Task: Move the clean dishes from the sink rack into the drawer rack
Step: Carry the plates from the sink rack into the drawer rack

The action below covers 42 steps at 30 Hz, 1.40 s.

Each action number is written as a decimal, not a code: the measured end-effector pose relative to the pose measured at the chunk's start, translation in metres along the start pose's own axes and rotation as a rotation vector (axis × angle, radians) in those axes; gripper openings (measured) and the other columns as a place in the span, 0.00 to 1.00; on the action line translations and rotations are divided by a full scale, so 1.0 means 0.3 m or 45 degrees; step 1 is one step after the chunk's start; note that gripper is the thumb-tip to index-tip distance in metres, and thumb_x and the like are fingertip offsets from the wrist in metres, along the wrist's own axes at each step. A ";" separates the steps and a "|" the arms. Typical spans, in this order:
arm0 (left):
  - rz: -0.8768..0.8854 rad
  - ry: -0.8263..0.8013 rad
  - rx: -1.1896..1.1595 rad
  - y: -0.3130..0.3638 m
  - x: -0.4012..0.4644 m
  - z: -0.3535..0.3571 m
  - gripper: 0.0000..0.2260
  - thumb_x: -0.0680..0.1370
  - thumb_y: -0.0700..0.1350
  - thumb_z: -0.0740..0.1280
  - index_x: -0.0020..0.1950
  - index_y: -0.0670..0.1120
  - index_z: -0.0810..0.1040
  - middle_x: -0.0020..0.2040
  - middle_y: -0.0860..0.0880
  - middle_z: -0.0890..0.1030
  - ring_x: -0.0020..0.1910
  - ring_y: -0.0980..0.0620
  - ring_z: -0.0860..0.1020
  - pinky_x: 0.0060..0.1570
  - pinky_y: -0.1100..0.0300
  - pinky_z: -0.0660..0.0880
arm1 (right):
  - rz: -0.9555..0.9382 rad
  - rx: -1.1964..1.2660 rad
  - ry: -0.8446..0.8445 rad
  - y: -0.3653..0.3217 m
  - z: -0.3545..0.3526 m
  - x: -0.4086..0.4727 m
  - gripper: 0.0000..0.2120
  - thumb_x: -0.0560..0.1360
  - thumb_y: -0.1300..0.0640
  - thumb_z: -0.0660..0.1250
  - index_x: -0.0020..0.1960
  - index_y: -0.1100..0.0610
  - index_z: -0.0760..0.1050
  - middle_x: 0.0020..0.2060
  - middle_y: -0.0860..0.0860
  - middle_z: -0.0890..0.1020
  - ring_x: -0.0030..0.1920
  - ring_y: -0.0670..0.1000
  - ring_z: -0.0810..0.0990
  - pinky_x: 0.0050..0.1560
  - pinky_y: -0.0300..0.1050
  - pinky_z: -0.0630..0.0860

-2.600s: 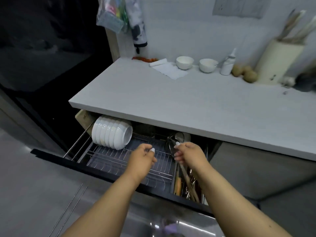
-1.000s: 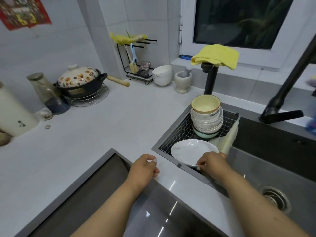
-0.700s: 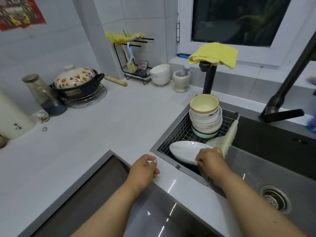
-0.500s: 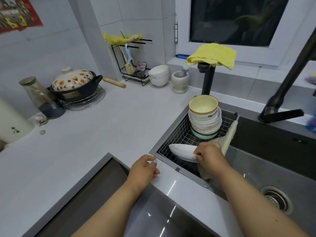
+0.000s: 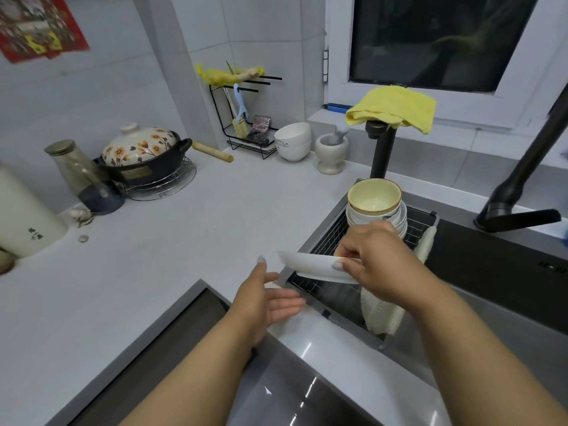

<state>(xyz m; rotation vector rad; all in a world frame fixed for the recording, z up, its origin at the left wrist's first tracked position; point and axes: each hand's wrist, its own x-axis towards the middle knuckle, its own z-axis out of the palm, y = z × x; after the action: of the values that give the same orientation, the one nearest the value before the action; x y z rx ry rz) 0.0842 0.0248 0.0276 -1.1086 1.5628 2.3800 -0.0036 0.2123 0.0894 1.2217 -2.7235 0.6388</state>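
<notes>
My right hand (image 5: 373,259) grips a white plate (image 5: 313,267) by its right-hand rim, thumb on the near side and fingers curled over the far edge, holding it edge-on and slightly tilted above the near end of the sink rack (image 5: 330,241). My right forearm comes in from the lower right and crosses over the sink (image 5: 491,272). My left hand (image 5: 266,298) is open, palm turned up and toward the plate, fingers straight and spread, thumb raised; it hovers just beside the plate's left tip, below it and not touching it. My left forearm comes up from the bottom edge over the dark strip in front of the countertop (image 5: 184,241). In the far end of the rack stands a stack of bowls (image 5: 376,210), the top one cream inside with a brown rim. A pale cloth (image 5: 379,312) hangs over the rack's right side into the sink. Behind the rack a yellow cloth (image 5: 392,107) drapes over a black post, and the black faucet (image 5: 519,192) leans in at right. On the countertop at left sit a flowered clay pot (image 5: 143,155) on a wire trivet, a glass jar (image 5: 72,166) and a cream canister (image 5: 21,215).
</notes>
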 end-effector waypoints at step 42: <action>0.439 1.230 -1.087 -0.839 -1.562 -1.254 0.12 0.80 0.43 0.60 0.54 0.37 0.79 0.38 0.41 0.84 0.31 0.46 0.83 0.25 0.58 0.78 | 0.418 1.703 -1.530 -1.730 0.554 -0.592 0.12 0.76 0.56 0.59 0.54 0.62 0.72 0.39 0.60 0.78 0.31 0.56 0.82 0.30 0.49 0.81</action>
<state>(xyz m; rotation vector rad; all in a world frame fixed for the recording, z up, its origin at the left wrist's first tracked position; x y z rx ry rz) 0.7336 -0.0247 0.0394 -2.6331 0.7894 3.0481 0.5105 -0.0399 0.0695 1.6504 -3.2947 2.8976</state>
